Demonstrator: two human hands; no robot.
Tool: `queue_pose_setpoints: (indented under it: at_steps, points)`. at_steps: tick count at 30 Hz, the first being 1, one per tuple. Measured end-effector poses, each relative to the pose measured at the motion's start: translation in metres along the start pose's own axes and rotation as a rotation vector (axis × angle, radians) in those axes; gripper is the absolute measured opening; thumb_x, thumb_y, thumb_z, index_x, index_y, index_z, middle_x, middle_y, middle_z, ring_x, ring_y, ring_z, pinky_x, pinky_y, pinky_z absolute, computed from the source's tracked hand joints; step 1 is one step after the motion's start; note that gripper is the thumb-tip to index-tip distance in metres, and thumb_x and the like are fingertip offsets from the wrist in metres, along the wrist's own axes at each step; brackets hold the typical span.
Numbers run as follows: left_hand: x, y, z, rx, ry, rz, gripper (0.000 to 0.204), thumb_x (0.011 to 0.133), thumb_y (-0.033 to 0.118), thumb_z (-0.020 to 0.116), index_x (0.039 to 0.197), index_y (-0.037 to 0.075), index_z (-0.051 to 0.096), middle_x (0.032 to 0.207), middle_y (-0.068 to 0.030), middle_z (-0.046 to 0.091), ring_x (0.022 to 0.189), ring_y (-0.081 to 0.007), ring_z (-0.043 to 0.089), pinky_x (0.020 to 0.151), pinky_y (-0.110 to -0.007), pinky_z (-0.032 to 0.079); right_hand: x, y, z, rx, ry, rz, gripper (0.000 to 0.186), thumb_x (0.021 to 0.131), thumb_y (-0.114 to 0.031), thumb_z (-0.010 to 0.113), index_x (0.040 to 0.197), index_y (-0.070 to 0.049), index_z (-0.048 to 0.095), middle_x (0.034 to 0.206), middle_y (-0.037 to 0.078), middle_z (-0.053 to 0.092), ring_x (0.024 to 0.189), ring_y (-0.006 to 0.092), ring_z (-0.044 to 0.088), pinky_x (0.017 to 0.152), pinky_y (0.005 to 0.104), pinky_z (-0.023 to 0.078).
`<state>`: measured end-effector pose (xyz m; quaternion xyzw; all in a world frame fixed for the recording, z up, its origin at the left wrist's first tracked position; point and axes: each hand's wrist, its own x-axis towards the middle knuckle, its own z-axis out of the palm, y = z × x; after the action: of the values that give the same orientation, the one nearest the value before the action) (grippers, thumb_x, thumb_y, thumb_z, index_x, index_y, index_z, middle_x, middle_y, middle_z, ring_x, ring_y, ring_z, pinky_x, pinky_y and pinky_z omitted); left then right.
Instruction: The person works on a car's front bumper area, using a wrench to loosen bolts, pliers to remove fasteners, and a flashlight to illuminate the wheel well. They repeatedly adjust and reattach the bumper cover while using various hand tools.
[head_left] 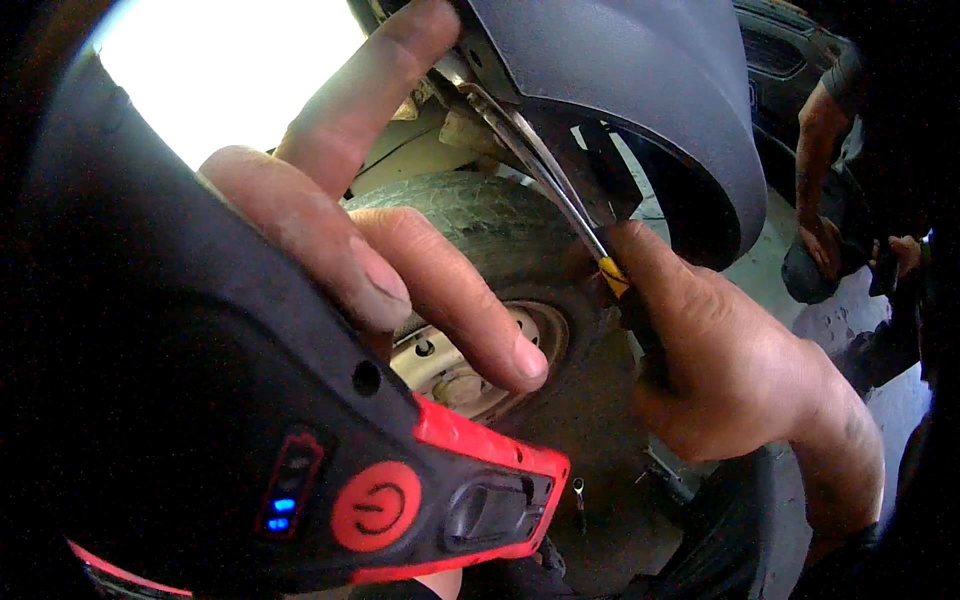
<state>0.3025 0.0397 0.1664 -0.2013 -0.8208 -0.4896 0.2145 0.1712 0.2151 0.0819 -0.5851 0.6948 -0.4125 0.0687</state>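
A black and red work light (380,400) fills the near left, with a round red power button and blue indicator lights. My left hand (350,230) is at its edge, partly hidden by it; the fingers appear to hold it. One finger points up to the edge of a dark grey plastic body panel (620,70). My right hand (720,350) is closed round the dark handle of a screwdriver (560,190) with a yellow band. Its thin metal shaft slants up left to the panel's lower edge; the tip is hard to make out there.
Behind the hands is a tyre (480,215) on a pale steel wheel (460,375). A wrench (580,495) lies on the floor below. At the right, another person's arm (818,150) hangs beside a dark car (780,50). Upper left is washed out white.
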Motion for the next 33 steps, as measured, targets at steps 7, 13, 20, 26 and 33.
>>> queue_pose_setpoints:
  at_steps: [7,13,20,26,33]
  points:
    - [-0.018,-0.021,-0.022,0.014,-0.046,0.017,0.030,0.084,0.015,0.071,0.100,0.008,0.047,0.148,-0.0358,0.016,0.074,-0.0296,0.067,0.064,-0.033,0.060,0.009,0.015,0.054,0.215,0.326,-0.040,0.083,0.061,-0.002,0.064,0.137,0.004,0.031,0.111,0.017,0.056,0.103,0.0300,0.057,0.088,0.0373,0.046]
    - [-0.031,-0.014,-0.028,-0.030,-0.078,0.013,0.029,0.084,0.015,0.070,0.099,0.007,0.047,0.149,-0.0356,0.016,0.074,-0.0305,0.067,0.065,-0.034,0.061,-0.002,0.011,0.052,0.186,0.061,0.058,0.103,0.059,-0.007,0.070,0.148,0.003,0.019,0.116,0.013,0.054,0.103,0.0234,0.053,0.092,0.0338,0.044]
    - [-0.029,-0.011,-0.035,-0.075,-0.116,-0.005,0.028,0.085,0.014,0.070,0.099,0.007,0.046,0.149,-0.0353,0.015,0.075,-0.0314,0.067,0.065,-0.035,0.061,0.007,-0.011,0.047,0.318,-0.044,0.081,0.105,0.064,-0.005,0.070,0.150,0.001,0.011,0.132,0.022,0.049,0.121,0.0273,0.049,0.099,0.0345,0.042]
    - [-0.029,-0.004,-0.039,-0.090,-0.123,-0.023,0.028,0.085,0.014,0.069,0.099,0.006,0.046,0.149,-0.0350,0.015,0.076,-0.0322,0.067,0.066,-0.036,0.061,0.007,-0.023,0.042,0.288,-0.165,0.216,0.113,0.070,-0.006,0.072,0.151,-0.002,-0.008,0.137,0.027,0.046,0.125,0.0318,0.050,0.101,0.0364,0.042]
    - [-0.040,0.002,-0.027,-0.074,-0.111,-0.026,0.027,0.086,0.014,0.068,0.099,0.006,0.046,0.149,-0.0347,0.014,0.077,-0.0332,0.067,0.066,-0.037,0.061,-0.001,-0.019,0.048,0.205,-0.216,0.179,0.117,0.071,-0.007,0.075,0.150,-0.002,-0.011,0.137,0.027,0.046,0.125,0.0335,0.050,0.101,0.0378,0.043]
